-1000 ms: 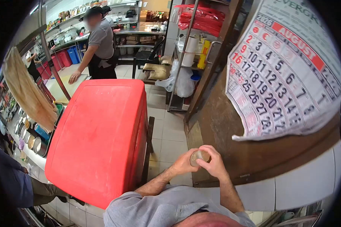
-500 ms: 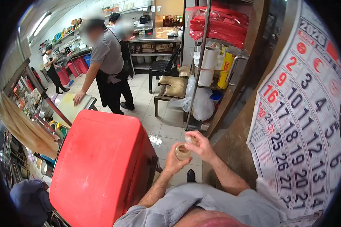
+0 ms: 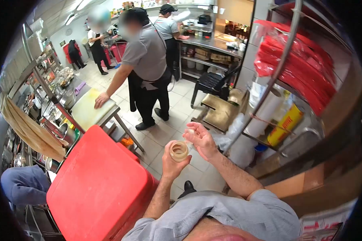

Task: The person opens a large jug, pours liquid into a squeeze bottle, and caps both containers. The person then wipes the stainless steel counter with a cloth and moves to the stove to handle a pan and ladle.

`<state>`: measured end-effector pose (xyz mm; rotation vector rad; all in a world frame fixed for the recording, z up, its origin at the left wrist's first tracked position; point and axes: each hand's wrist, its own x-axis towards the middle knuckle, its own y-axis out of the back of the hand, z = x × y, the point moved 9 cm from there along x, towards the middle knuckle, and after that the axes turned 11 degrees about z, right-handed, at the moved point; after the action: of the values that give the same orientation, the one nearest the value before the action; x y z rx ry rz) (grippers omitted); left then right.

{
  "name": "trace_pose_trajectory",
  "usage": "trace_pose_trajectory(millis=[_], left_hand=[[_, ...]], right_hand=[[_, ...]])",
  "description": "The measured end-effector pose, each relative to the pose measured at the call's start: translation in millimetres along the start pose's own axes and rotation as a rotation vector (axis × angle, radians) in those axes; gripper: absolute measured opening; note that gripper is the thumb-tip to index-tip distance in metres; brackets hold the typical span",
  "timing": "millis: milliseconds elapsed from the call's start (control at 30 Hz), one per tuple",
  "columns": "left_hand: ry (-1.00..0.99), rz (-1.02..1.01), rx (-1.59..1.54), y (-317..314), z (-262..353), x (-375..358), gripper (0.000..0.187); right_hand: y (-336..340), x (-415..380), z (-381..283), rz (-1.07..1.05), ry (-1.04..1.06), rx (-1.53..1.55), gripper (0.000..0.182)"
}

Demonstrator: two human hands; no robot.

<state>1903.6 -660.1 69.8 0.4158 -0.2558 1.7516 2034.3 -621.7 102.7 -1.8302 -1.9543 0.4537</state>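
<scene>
My left hand (image 3: pixel 171 166) is wrapped round a small open jar (image 3: pixel 179 151) with pale yellowish walls. Its mouth tilts up toward me, and something brownish shows inside. Just right of the jar, my right hand (image 3: pixel 204 145) pinches a small clear, whitish piece (image 3: pixel 190 135) that looks like a lid, partly covered by the fingers. Both hands are over the tiled floor in front of my body, close together.
A large red bin (image 3: pixel 96 176) stands at my left. Beyond it a co-worker (image 3: pixel 149 60) rests a hand on a white cutting board (image 3: pixel 90 108). Rightward are a metal rack with a paper roll (image 3: pixel 263 112), red plastic bags (image 3: pixel 293 60) and a low brown stool (image 3: pixel 219 112).
My view has swung right, and the calendar has mostly left it. The jar now tilts more toward me. My right hand has lifted the clear piece slightly away from the jar's mouth.
</scene>
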Motion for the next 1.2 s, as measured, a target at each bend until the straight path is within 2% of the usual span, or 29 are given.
trace_pose_trajectory(millis=[67, 133, 200, 233, 267, 333, 400, 467, 567, 700, 767, 933, 1000, 1033, 1133, 1200], left_hand=[[0.008, 0.04, -0.009, -7.8, -8.3, 26.1, 0.071], [0.019, 0.07, 0.007, -16.8, -22.4, 52.0, 0.071], [0.114, 0.048, -0.001, -28.1, -42.4, 73.8, 0.071], [0.122, 0.041, 0.019, -32.2, -50.8, 86.6, 0.065], [0.119, 0.056, 0.028, -34.8, -56.0, 103.0, 0.065], [-0.093, 0.032, 0.211, -46.2, -43.9, 128.8, 0.066], [-0.017, -0.029, 0.177, -57.1, -66.9, 154.8, 0.066], [-0.021, -0.121, 0.21, -76.2, -80.1, 179.7, 0.07], [-0.017, -0.116, 0.226, -94.3, -104.0, 224.3, 0.065], [0.018, -0.091, 0.155, -121.1, -120.8, 284.1, 0.068], [0.001, -0.161, 0.187, -139.5, -136.0, 310.1, 0.068], [0.041, -0.266, 0.142, -168.9, -183.7, 384.2, 0.071], [0.077, -0.331, 0.076, -181.0, -206.2, 415.3, 0.071], [0.107, -0.325, 0.037, -184.4, -214.6, 429.3, 0.071], [0.07, -0.459, 0.106, -201.9, -229.7, 474.2, 0.071], [0.08, -0.515, 0.069, -208.9, -242.7, 501.6, 0.072]], right_hand=[[0.6, 38.1, 2.5, -0.035, 0.013, 0.008, 0.038], [13.7, 75.5, 23.4, 0.006, -0.108, 0.007, 0.041], [22.2, 112.5, 30.3, 0.011, -0.132, 0.024, 0.039], [28.3, 132.0, 35.0, 0.021, -0.141, 0.023, 0.038], [32.8, 152.4, 39.5, 0.029, -0.154, 0.025, 0.038], [33.7, 188.4, 44.7, 0.015, -0.223, 0.062, 0.042], [38.2, 219.3, 59.0, -0.005, -0.333, -0.019, 0.046], [43.9, 254.6, 70.0, -0.016, -0.328, -0.05, 0.049], [48.9, 310.2, 74.0, -0.126, -0.344, -0.101, 0.05], [66.4, 376.4, 73.7, -0.153, -0.394, -0.111, 0.049], [77.5, 411.0, 80.0, -0.178, -0.38, -0.21, 0.049], [102.1, 488.8, 92.1, -0.115, -0.383, -0.122, 0.047], [116.4, 520.3, 106.8, -0.093, -0.451, -0.069, 0.031], [123.7, 541.9, 116.8, -0.099, -0.356, -0.046, 0.041], [141.3, 574.5, 112.5, 0.047, -0.433, 0.019, 0.037], [147.5, 594.6, 109.8, 0.036, -0.464, 0.052, 0.038]])
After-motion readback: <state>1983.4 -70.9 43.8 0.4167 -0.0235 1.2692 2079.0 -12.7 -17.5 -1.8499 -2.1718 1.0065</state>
